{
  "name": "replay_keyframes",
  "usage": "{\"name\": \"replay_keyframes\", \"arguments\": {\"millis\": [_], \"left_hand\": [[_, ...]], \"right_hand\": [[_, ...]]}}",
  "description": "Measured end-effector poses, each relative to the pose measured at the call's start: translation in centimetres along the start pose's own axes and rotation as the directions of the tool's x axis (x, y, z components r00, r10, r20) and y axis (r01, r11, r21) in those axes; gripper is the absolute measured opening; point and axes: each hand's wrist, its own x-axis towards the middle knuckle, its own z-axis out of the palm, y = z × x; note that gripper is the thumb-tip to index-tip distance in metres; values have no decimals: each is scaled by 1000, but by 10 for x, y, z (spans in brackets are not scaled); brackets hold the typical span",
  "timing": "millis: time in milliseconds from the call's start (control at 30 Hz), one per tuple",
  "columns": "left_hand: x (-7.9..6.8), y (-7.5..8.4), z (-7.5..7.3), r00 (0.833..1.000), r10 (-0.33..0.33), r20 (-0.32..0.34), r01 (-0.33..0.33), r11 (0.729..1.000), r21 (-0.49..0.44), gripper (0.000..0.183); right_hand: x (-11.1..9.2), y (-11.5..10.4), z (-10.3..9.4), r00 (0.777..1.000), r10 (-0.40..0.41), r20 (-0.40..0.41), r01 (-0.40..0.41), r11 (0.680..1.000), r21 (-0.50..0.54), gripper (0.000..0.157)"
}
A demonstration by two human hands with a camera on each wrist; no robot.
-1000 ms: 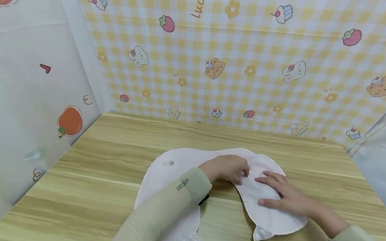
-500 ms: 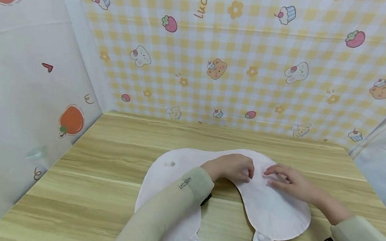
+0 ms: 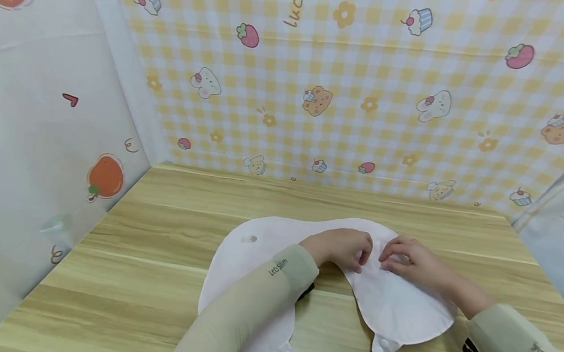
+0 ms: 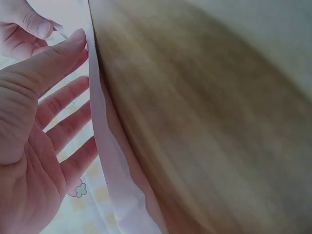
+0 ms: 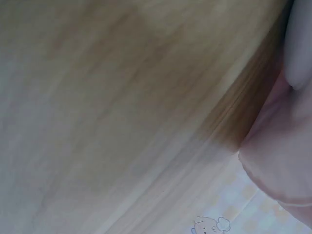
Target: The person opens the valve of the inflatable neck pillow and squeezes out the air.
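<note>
A pale pink baby bib point(image 3: 265, 227) lies in a curved shape on the wooden table. Its two ends point toward me, each with a small snap tab point(image 3: 384, 344). My left hand point(image 3: 343, 247) reaches across the middle, its bent fingertips touching the cloth near the inner edge. In the left wrist view, that hand's fingers point(image 4: 68, 129) are spread loosely against the bib. Beside it, my right hand point(image 3: 414, 264) pinches the cloth between thumb and fingertips. The right wrist view shows mostly table and part of the bib point(image 5: 280, 165); its fingers cannot be made out there.
The wood-grain table point(image 3: 105, 272) reaches back to a yellow checked cloth wall point(image 3: 350, 65). A white printed sheet point(image 3: 27, 123) stands along the left side. Grey-beige sleeves point(image 3: 252, 301) cover both forearms, the left one passing over the bib's left half.
My right hand lifts from lying flat on the bib, and its thumb and fingers close together on the cloth. My left hand shifts slightly right. The bib's right end moves a little.
</note>
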Motion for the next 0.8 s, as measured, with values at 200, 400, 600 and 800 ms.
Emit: {"name": "replay_keyframes", "arguments": {"millis": [200, 400, 600, 800], "left_hand": [[1, 0, -1, 998, -55, 24, 54, 998, 42, 39], [-1, -1, -4, 990, -129, 56, 124, 988, 89, 46], [-7, -4, -5, 977, -201, 66, 191, 972, 138, 45], [-17, -7, -6, 966, -252, 60, 243, 961, 130, 45]], "right_hand": [[-2, -4, -2, 985, 165, 43, -164, 986, -41, 15], [-2, -6, -1, 973, 219, 68, -217, 975, -40, 23], [-1, -10, -1, 963, 259, 78, -256, 965, -48, 27], [1, -13, 1, 960, 271, 67, -264, 959, -99, 32]]}}
